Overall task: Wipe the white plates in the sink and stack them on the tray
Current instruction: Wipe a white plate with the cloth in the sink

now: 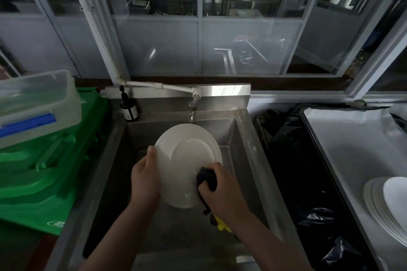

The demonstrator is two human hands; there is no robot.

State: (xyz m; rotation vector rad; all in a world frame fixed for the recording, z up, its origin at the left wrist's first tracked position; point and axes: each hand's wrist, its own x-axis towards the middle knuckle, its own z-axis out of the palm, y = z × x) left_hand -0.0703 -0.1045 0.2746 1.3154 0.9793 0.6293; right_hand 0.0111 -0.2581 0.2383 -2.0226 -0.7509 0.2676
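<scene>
My right hand is clenched round a dark cloth, pressing it against the near right edge of the white plate. My left hand grips the plate's left rim, thumb over the edge, holding it tilted up above the sink. I judge the tilt is there so the face meets the cloth and drips fall back into the basin. The plate sits below the tap, roughly over the middle of the sink.

Just under my right wrist, low in the sink, something yellow shows; I cannot tell what it is.

Right of the sink, past black bin bags, is the tray on the bench, with 1 stack of plates at its near right edge. The stack holds several, but the rims are too blurred to count. I see 1 plate in hand and no others in the sink.

Left of the sink are a green crate with 1 clear tub on it, and 1 dark bottle at the sink's back left corner.
</scene>
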